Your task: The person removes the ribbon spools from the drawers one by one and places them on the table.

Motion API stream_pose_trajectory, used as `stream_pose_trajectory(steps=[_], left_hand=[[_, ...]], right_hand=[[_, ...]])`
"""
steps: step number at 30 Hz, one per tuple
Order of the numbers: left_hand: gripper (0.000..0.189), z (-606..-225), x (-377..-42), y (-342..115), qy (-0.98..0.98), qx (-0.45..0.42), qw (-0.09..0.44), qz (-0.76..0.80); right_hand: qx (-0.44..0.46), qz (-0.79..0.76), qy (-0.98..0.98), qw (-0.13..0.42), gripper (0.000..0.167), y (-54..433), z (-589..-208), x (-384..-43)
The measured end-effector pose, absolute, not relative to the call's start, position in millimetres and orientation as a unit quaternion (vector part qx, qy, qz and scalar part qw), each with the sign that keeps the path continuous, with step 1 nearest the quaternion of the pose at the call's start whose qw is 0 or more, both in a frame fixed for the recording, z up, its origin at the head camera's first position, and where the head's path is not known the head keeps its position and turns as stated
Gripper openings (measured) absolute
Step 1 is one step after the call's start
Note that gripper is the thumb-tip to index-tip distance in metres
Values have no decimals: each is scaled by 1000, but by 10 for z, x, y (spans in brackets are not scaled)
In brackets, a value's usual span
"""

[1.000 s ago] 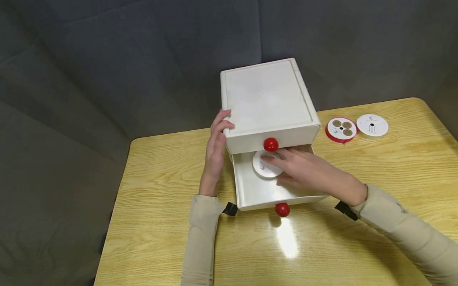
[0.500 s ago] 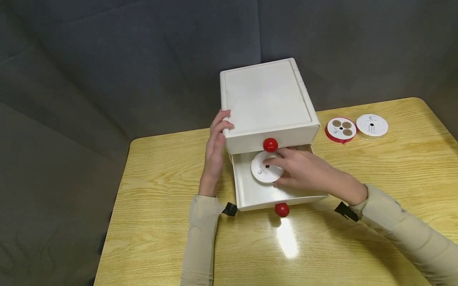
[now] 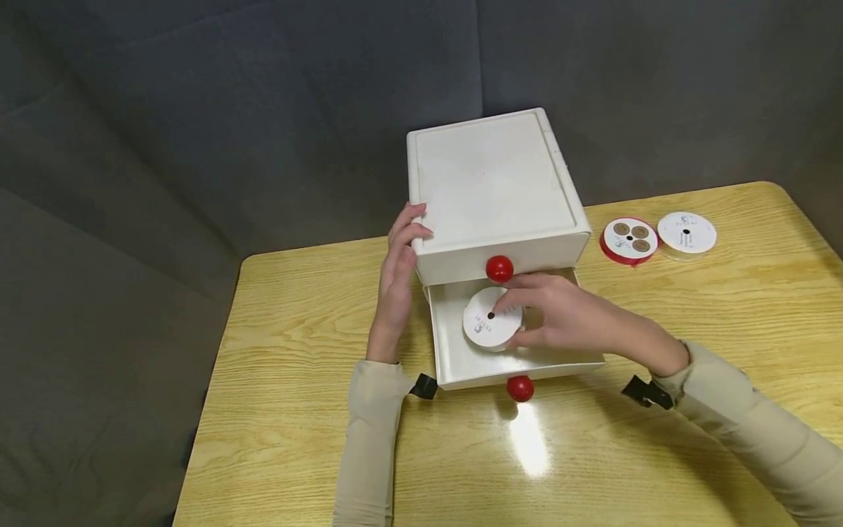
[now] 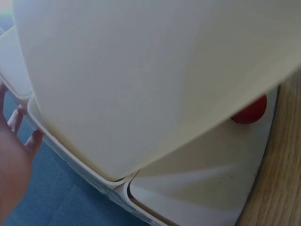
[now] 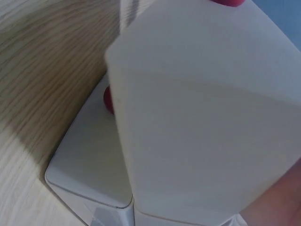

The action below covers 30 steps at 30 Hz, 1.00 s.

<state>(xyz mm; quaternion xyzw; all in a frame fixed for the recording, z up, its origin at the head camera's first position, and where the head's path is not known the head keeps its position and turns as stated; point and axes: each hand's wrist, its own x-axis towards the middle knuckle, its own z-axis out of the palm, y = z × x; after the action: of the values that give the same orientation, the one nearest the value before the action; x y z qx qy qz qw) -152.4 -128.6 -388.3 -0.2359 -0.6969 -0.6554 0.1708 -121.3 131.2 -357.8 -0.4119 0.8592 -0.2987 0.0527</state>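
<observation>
white ribbon spool (image 3: 479, 326), just below centre frame, is clamped between thumb and fingers of a right hand (image 3: 566, 315) reaching in from lower right, over a pulled-out lower drawer (image 3: 454, 362). at centre, a left hand (image 3: 397, 282) points upward against a white cabinet (image 3: 494, 183), fingers slightly apart, tips bent over its top edge.
</observation>
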Motion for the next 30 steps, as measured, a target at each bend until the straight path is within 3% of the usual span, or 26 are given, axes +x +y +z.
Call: stream_pose_trajectory(steps=[5, 12, 21, 30], left_hand=[[62, -3888, -1524, -1287, -698, -235, 171, -654], [58, -3898, -1517, -1286, -698, -234, 169, -655], [59, -3889, -1514, -1281, -700, -233, 169, -654], [56, -3871, -1519, -1273, -696, -232, 170, -658]], right_hand=[[-402, -304, 860, 81, 44, 1294, -3568, -1195], [-404, -282, 864, 104, 70, 1299, -3558, -1136], [-410, -318, 848, 108, 49, 1300, -3562, -1119], [-422, -318, 845, 82, 46, 1302, -3557, -1122]])
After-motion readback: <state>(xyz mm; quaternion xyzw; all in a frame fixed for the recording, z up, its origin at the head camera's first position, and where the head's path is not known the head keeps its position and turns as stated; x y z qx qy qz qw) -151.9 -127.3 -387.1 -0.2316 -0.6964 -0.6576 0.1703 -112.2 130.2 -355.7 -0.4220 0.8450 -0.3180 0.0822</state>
